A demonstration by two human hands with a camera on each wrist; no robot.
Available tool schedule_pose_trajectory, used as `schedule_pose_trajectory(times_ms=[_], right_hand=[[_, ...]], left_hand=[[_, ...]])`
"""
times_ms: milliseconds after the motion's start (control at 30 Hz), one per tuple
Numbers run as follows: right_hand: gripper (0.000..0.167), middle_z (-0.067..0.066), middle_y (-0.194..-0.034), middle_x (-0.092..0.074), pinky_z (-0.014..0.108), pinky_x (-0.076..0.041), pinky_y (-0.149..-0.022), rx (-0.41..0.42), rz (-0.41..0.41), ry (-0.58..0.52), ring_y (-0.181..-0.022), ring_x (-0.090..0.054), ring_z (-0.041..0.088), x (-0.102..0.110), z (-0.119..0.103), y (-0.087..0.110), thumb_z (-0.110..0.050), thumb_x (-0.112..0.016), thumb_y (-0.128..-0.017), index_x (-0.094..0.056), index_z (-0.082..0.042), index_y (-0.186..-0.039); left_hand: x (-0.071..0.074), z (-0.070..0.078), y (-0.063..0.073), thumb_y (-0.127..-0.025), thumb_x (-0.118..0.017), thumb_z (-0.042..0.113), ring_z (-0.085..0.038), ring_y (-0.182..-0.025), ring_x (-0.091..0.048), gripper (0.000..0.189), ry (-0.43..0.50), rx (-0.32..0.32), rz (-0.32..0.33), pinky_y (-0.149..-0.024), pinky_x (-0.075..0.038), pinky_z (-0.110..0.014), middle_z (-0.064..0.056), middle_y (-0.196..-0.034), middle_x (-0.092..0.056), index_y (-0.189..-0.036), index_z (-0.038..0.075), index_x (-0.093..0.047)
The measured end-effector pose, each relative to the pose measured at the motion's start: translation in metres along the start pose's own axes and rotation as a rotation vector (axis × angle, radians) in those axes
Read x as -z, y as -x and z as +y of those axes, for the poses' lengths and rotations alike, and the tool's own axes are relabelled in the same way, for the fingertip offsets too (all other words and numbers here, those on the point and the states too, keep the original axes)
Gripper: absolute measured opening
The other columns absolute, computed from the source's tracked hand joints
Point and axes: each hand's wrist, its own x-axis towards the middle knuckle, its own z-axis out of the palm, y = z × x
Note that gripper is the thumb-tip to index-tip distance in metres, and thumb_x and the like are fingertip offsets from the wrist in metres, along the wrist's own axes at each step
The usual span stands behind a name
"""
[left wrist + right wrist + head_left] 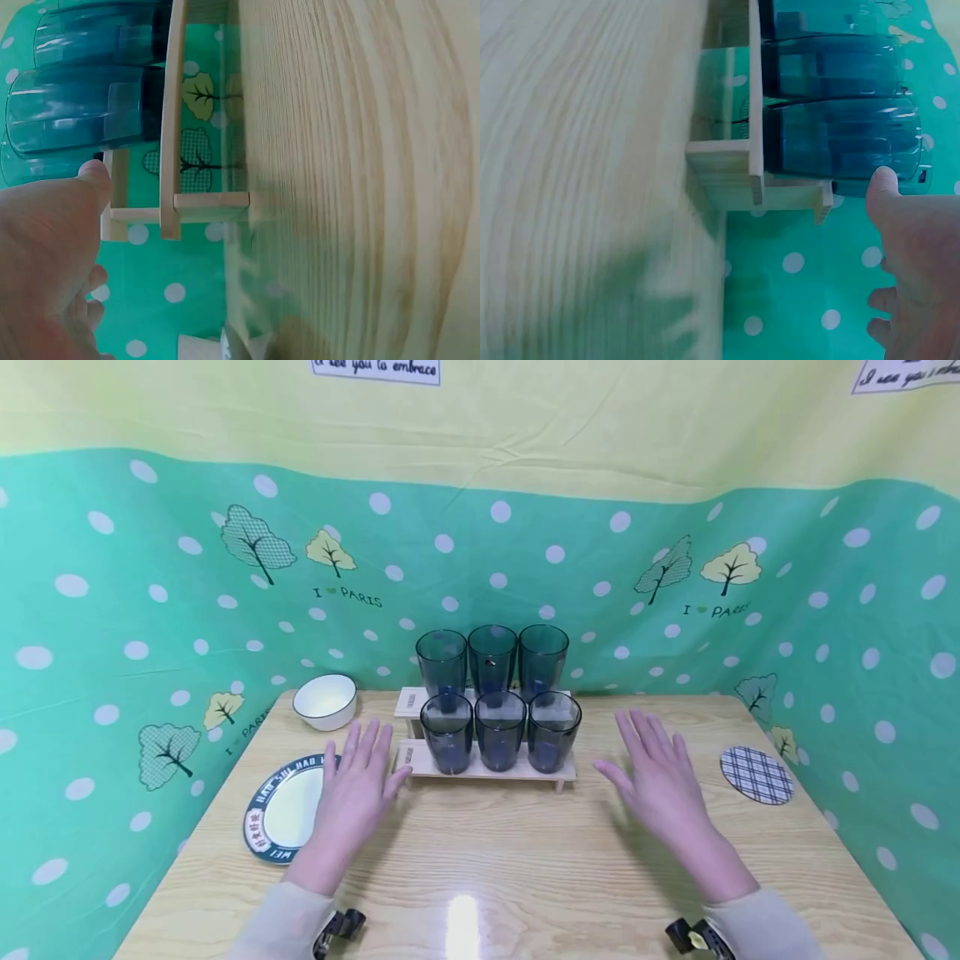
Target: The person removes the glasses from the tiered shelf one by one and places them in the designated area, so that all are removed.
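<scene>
between the left hand and the right hand, a little beyond the thumbs, six tinted tumblers stand upright on a stepped wooden stand, three on the low front step and three on the higher one behind. on both hands the fingers are straight and slightly apart, thumbs angled inward, clamped on nothing. the tumblers look like glass: stiff, smooth, probably slippery under dry skin, and likely to chip if knocked, as neighbours in each row sit very close. each should feel moderately heavy, its weight low, since the wrist views show a dark, thick-looking base. the walls look faintly faceted and flare towards a round rim, so the surest hold would be round the middle of the body, thumb opposite fingers; the outer front tumblers, nearest each thumb, offer the freest sides. the stand is pale, flat-edged wood; the desk below the fingers has a streaky wood grain. partly hidden by the left hand lies a plate with a dark lettered band, and past those fingertips a round white bowl. right of the right fingers is a flat, round, checked mat; beyond everything hangs creased, spotted cloth.
</scene>
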Motion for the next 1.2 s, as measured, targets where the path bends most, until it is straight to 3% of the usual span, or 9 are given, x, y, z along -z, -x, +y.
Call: schedule_pose_trajectory(times_ms=[300, 733, 1200], right_hand=[[0.088, 0.025, -0.181, -0.013, 0.066, 0.002, -0.134, -0.008, 0.009, -0.077, -0.166, -0.009, 0.049, 0.0, -0.013, -0.011, -0.054, -0.055, -0.114, -0.014, -0.009, -0.178], [0.088, 0.021, -0.181, -0.02, 0.065, -0.01, -0.135, 0.019, 0.047, -0.208, -0.167, -0.015, 0.045, -0.001, -0.028, -0.023, -0.051, -0.06, -0.113, -0.014, -0.015, -0.179], [0.088, 0.014, -0.181, -0.025, 0.079, -0.026, -0.124, -0.049, 0.0, -0.408, -0.163, -0.026, 0.048, 0.002, -0.048, -0.028, -0.058, -0.063, -0.109, -0.015, -0.035, -0.179]], left_hand=[[-0.009, 0.007, -0.001, -0.114, -0.058, 0.048, -0.046, -0.167, -0.012, 0.08, 0.103, 0.006, 0.009, -0.133, -0.002, -0.07, -0.023, -0.179, -0.025, -0.174, 0.003, -0.029], [-0.032, 0.015, -0.003, -0.113, -0.062, 0.043, -0.045, -0.166, -0.017, 0.081, 0.238, 0.067, 0.02, -0.134, -0.018, -0.065, -0.025, -0.178, -0.027, -0.174, 0.002, -0.027], [-0.043, 0.013, 0.001, -0.114, -0.054, 0.053, -0.045, -0.165, -0.022, 0.083, 0.338, 0.15, -0.006, -0.132, -0.023, -0.065, -0.02, -0.182, -0.017, -0.177, 0.011, -0.02]])
